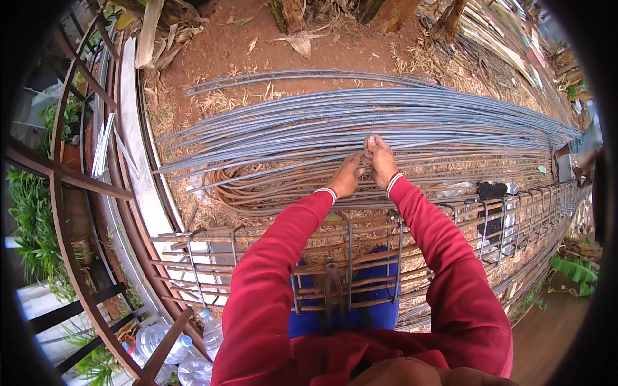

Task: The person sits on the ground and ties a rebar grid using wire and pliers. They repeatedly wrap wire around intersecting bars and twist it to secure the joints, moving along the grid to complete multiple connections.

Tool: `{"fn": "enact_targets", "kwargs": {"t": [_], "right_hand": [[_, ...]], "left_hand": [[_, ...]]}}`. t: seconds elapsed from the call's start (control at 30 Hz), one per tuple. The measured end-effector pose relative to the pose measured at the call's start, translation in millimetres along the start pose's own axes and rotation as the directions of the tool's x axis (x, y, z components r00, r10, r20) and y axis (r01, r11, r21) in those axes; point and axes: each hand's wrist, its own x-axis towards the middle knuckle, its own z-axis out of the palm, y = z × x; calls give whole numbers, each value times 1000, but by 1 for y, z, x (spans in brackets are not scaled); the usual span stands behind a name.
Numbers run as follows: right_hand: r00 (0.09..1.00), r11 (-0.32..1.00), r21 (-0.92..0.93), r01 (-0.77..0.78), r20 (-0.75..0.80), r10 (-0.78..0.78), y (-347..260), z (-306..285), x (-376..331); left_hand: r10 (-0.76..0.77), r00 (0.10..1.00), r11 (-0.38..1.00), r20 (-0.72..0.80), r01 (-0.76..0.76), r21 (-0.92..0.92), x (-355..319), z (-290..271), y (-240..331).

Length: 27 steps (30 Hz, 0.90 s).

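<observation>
My left hand [346,176] and my right hand [382,162] meet in front of me above the steel bars, fingers pinched together. Whatever lies between the fingertips is too small to make out. Beneath and beyond them stretches a long bundle of grey ribbed rebar [412,110]. Rustier rods [257,186], bent round into loops at their left end, lie nearer to me. Closest is a rebar cage [373,281] with square stirrups, lying across my blue-trousered legs. A rusty pincer-like tool [333,283] stands against the cage between my forearms.
Black plastic [492,191] lies at the cage on the right. A brown metal frame [61,212] and a white board [138,154] border the left. Plastic bottles [161,341] sit at lower left. Plant trunks [393,14] rise from the soil beyond. Another person [589,145] is partly visible at far right.
</observation>
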Motion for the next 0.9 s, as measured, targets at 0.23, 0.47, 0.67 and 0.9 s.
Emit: {"fn": "enact_targets", "kwargs": {"t": [0.23,0.47,0.67,0.9], "right_hand": [[999,999,-34,11,47,-10,-31,20,-61],[912,907,194,373,104,-397,-151,11,-189],[773,696,450,559,22,-634,-193,-22,-260],[771,737,430,521,135,-623,-152,-6,-352]], "left_hand": [[311,942,944,129,-321,72,-10,-27,11],[336,941,940,52,-331,-83,-69,-79,152],[453,890,891,-61,-454,-13,-131,-119,200],[128,960,871,251,12,-491,-278,-64,222]]}}
